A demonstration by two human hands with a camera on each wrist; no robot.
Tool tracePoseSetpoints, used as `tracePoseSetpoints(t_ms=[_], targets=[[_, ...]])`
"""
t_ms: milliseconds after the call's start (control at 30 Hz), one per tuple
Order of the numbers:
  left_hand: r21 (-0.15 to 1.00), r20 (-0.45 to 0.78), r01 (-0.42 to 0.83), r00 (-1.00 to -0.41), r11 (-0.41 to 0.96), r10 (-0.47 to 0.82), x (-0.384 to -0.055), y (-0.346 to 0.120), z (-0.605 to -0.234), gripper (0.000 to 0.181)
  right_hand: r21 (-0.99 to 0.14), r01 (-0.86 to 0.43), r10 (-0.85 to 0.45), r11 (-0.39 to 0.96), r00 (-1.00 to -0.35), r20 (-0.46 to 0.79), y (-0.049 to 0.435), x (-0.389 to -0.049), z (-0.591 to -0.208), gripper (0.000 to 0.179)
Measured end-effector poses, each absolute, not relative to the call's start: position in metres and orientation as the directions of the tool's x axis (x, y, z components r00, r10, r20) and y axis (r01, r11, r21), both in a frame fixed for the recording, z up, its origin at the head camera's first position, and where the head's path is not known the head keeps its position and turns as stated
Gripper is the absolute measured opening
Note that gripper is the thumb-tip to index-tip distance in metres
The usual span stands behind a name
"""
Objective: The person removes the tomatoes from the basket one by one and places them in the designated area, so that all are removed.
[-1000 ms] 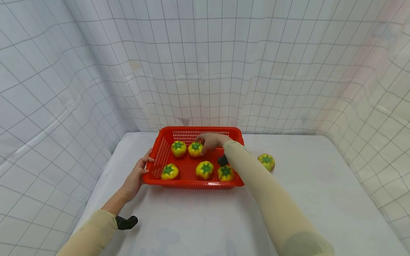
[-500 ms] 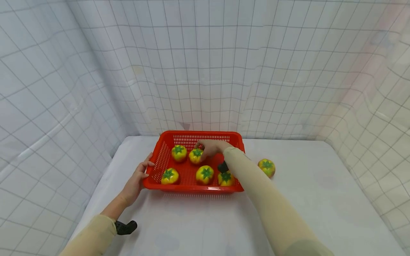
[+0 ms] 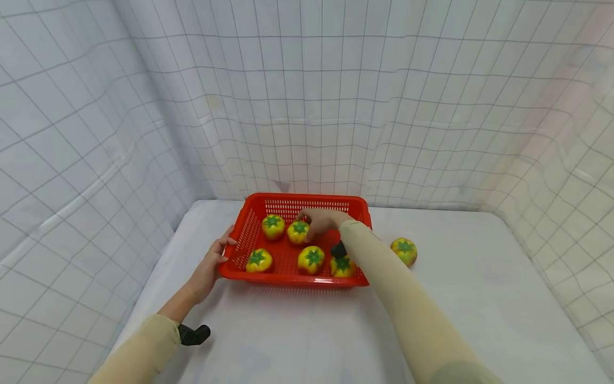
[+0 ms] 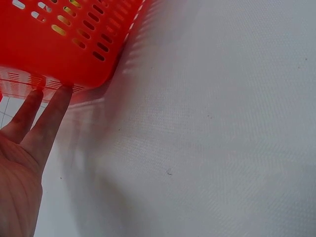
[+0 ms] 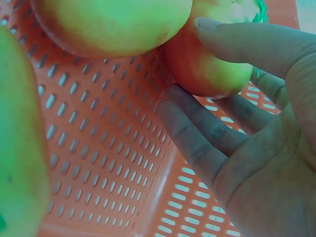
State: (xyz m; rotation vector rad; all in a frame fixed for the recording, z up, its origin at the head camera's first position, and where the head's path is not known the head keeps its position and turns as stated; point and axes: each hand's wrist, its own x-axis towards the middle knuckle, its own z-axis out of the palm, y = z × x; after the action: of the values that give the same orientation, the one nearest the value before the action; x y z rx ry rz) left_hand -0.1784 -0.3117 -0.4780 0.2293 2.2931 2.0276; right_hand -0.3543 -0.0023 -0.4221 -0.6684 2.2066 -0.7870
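Note:
A red slotted plastic basket [image 3: 316, 279] stands on the white table, with several yellow-red tomatoes bearing green star-shaped tops inside. My left hand [image 3: 206, 272] is at the basket's left side, touching its rim; in the left wrist view two straight fingers [image 4: 52, 116] reach the basket from below. Inside the basket, my right hand [image 3: 323, 220] holds the back-middle tomato [image 3: 298, 233]. The right wrist view shows my thumb [image 5: 242, 44] on this tomato [image 5: 210, 66] and fingers curled around its underside. Another tomato [image 3: 273, 227] sits just left of it.
Along the basket's front lie a left tomato [image 3: 259, 261], a middle tomato [image 3: 311, 260] and a right tomato [image 3: 342, 268], partly under my right sleeve. One more tomato [image 3: 404, 250] rests on the table right of the basket. Grid-patterned white curtains [image 3: 307, 106] enclose the table.
The head view has shifted slightly. Both hands stay in the same places at the basket, and the tomatoes keep their positions.

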Motion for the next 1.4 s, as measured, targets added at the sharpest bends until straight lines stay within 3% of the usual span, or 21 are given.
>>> tracePoseSetpoints(t_ms=[500, 867, 1400], targets=[[0.992, 0.036, 0.054, -0.986, 0.116, 0.16, -0.181, -0.31, -0.478, 0.039, -0.685, -0.239, -0.643, 0.688, -0.638, -0.423, 0.0, -0.355, -0.424, 0.064], [0.993, 0.04, 0.057, -0.987, 0.105, 0.157, -0.179, -0.309, -0.479, 0.037, -0.726, -0.229, -0.681, 0.649, -0.601, -0.419, 0.001, -0.357, -0.427, 0.062], [0.991, 0.028, 0.045, -0.99, 0.124, 0.141, -0.179, -0.309, -0.476, 0.039, -0.805, -0.167, -0.711, 0.569, -0.592, -0.379, 0.013, -0.353, -0.4, 0.063]])
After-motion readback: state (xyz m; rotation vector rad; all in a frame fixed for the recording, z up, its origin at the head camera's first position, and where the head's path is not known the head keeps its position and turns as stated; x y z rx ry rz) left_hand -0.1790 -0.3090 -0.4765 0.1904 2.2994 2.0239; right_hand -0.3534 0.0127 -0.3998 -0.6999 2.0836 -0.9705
